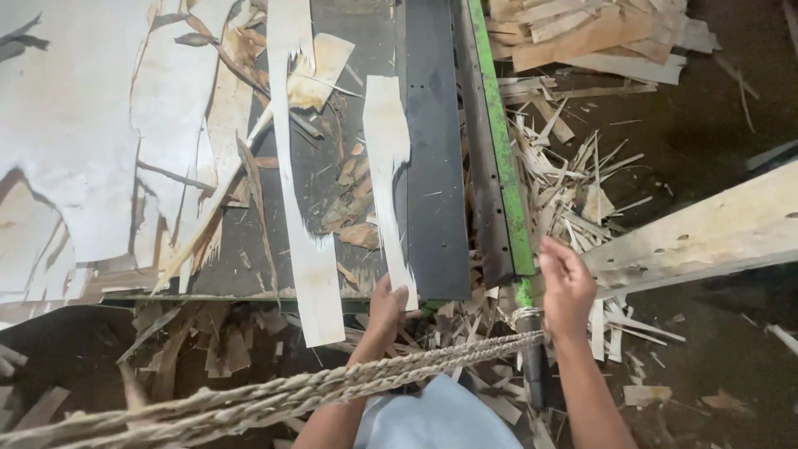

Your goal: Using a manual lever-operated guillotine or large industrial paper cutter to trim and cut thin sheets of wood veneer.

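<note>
The light is soft and even, brightest on the pale veneer sheets (75,125) far up and left of the left hand (386,308), which look nearly washed out. The floor (715,150) right of the right hand (568,287) is dim. Shadows are faint. The rope (249,399) below the hands is slightly soft; straight edges bow near the frame's borders.

pale ragged veneer strip (387,175), flat on dark table; near end pinched, overhanging edge
</note>
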